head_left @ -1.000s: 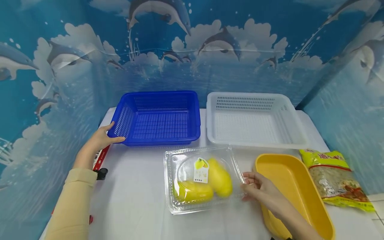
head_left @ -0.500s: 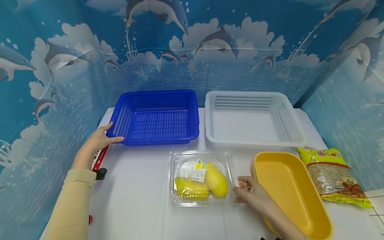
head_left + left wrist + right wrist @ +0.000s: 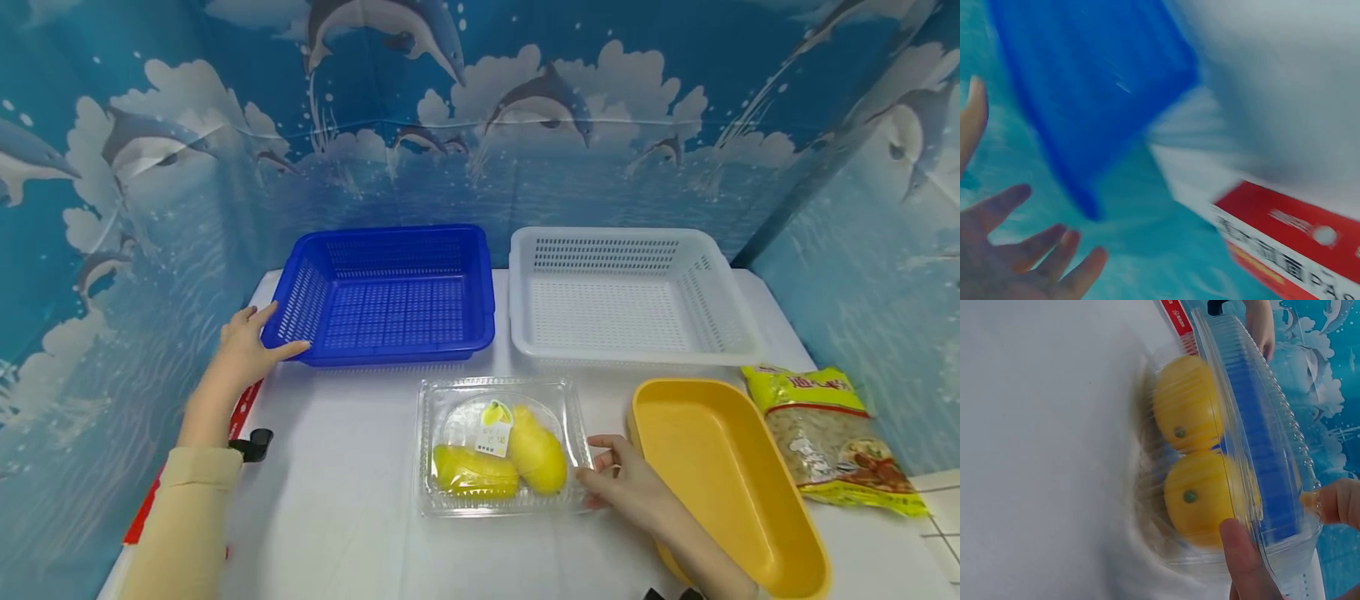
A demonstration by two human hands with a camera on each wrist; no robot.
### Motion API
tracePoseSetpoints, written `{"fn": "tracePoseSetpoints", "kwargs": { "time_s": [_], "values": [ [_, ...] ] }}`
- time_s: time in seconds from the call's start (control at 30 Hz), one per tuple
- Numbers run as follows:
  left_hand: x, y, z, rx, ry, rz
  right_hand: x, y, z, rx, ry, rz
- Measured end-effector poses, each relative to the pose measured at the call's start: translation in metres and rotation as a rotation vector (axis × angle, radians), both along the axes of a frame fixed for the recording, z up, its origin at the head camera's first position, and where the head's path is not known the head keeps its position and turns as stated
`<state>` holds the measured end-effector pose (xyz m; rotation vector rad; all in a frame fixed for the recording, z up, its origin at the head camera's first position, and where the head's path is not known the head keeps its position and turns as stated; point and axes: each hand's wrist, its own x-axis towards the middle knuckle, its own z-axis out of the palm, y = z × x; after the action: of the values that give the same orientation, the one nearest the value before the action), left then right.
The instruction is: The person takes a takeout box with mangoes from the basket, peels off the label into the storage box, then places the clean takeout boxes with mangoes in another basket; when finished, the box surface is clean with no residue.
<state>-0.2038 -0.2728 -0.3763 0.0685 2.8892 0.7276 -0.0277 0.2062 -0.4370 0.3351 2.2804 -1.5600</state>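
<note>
A clear plastic clamshell box (image 3: 459,421) with two yellow mangoes (image 3: 540,454) and a white label lies on the white table. My right hand (image 3: 626,479) grips its right edge; the right wrist view has thumb and fingers (image 3: 1244,559) on opposite sides of the rim. At the front left corner of the blue basket (image 3: 397,354) is my left hand (image 3: 246,346). Its fingers are spread, and a gap shows between them and the basket (image 3: 1104,81) in the left wrist view.
A white basket (image 3: 637,354) stands beside the blue one. Right of my right hand are a yellow tray (image 3: 720,467) and a yellow-topped food bag (image 3: 832,442). A red box (image 3: 1291,237) with printed lettering lies by the left table edge. A dolphin-print curtain (image 3: 450,183) surrounds the table.
The clamshell box has come down, turned straighter and shifted slightly left with my right hand. My left hand has loosened from the blue basket's corner, its fingers spreading.
</note>
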Motion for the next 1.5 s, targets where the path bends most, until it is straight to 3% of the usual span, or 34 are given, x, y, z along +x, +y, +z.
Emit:
{"fn": "tracePoseSetpoints", "kwargs": {
  "time_s": [0.13,0.2,0.3,0.47,0.6,0.77,1.2,1.5],
  "values": [
    [0.031,0.033,0.003,0.059,0.238,-0.016,-0.002,0.001,0.002,0.029,-0.01,0.023],
    [0.046,0.054,-0.002,0.11,0.282,-0.069,-0.002,0.002,0.003,0.043,-0.016,0.025],
    [0.068,0.084,-0.02,0.21,0.232,-0.15,-0.002,0.003,0.004,0.057,-0.023,0.029],
    [0.091,0.12,-0.054,0.436,-0.004,-0.195,-0.003,0.003,0.005,0.07,-0.028,0.037],
    [0.098,0.133,-0.07,0.577,-0.114,-0.183,-0.003,0.003,0.005,0.067,-0.026,0.04],
    [0.104,0.139,-0.08,0.621,-0.16,-0.17,-0.003,0.003,0.004,0.055,-0.02,0.045],
    [0.106,0.144,-0.089,0.669,-0.172,-0.097,-0.004,0.003,0.004,0.081,-0.03,0.068],
    [0.108,0.142,-0.091,0.666,-0.176,-0.079,-0.01,0.008,0.014,0.128,-0.067,0.186]
  ]
}}
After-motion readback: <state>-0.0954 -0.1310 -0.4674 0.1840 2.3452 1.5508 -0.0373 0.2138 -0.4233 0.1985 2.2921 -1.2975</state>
